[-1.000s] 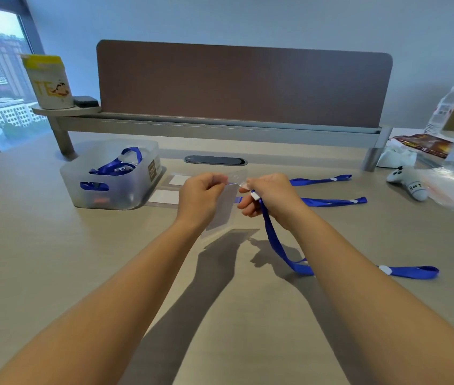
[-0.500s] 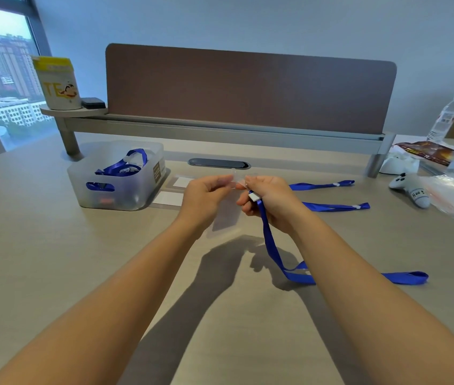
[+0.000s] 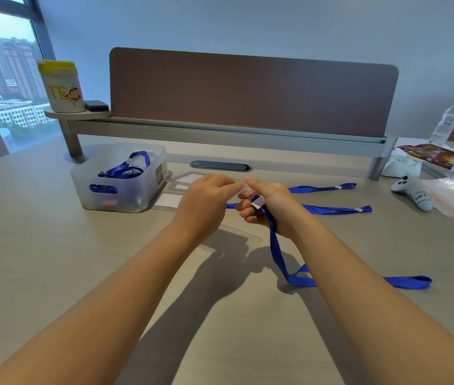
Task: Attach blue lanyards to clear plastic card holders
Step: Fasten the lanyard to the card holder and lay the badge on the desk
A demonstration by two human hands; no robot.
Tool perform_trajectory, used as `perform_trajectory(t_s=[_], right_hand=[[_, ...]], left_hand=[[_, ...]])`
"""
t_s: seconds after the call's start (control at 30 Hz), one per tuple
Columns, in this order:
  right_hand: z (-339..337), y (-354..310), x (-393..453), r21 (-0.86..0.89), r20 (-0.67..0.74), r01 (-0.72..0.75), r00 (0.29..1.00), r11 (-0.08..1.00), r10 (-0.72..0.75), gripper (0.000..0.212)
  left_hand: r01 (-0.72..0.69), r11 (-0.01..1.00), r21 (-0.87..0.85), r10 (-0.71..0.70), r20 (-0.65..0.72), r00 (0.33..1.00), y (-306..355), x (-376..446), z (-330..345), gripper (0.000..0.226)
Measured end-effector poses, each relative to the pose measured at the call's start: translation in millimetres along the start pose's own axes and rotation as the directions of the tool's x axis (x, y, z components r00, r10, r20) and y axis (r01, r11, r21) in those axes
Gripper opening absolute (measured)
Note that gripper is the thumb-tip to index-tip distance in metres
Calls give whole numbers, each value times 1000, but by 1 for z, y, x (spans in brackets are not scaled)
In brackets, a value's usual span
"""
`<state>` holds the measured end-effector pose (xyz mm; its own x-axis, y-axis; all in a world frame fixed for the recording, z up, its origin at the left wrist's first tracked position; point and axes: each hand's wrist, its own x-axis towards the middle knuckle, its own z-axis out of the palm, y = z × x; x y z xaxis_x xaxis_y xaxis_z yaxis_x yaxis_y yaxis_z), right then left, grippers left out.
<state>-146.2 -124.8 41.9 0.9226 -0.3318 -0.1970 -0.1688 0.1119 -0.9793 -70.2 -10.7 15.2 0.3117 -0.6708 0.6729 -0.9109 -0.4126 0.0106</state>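
Slippage is the main risk, because both hands meet at the middle of the worktop (image 3: 53, 259) on very small parts. The left hand (image 3: 205, 202) is closed in a pinch on the top edge of a clear card holder (image 3: 237, 240), whose lower corner hangs toward six o'clock, barely visible against the surface. The right hand (image 3: 271, 208) is curled shut around the clip end of a blue lanyard (image 3: 278, 254), its white clasp (image 3: 257, 202) just beside the left fingertips. Whether the clip is already through the holder's slot cannot be told; the fingers hide it. I judge that a weak pinch could let the slick plastic twist away and the clip miss the slot. The strap trails to four o'clock under the right forearm, so a lift of that arm could snag it and tug the clasp loose. Two spare lanyards (image 3: 328, 209) lie at two o'clock, more holders (image 3: 181, 187) at eleven o'clock beside a bin (image 3: 120, 190) of finished ones; a sweeping wrist might scatter them.
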Motion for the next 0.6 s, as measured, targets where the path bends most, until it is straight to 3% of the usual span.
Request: perform_trajectory(t_s=[0.17,0.3,0.4,0.5,0.6], right_hand=[[2,1,1,-5,5,50,999,999,-50,25],[2,0,3,-102,4,134,991,986,-134,25],[1,1,4,-243,-19,203,977,948,-214,26],[2,2,5,-342,-6,249,964,906,-267,25],[6,2,6,-428,14,282,952,858,-306,20]], left_hand=[[-9,1000,-15,9,12,1000,-1,-2,0,35],[246,958,-149,-235,85,968,3,3,-2,36],[404,858,-315,-345,228,910,7,9,-12,38],[527,637,-563,-422,318,849,10,12,-21,31],[576,596,-559,-479,328,814,11,16,-24,27]])
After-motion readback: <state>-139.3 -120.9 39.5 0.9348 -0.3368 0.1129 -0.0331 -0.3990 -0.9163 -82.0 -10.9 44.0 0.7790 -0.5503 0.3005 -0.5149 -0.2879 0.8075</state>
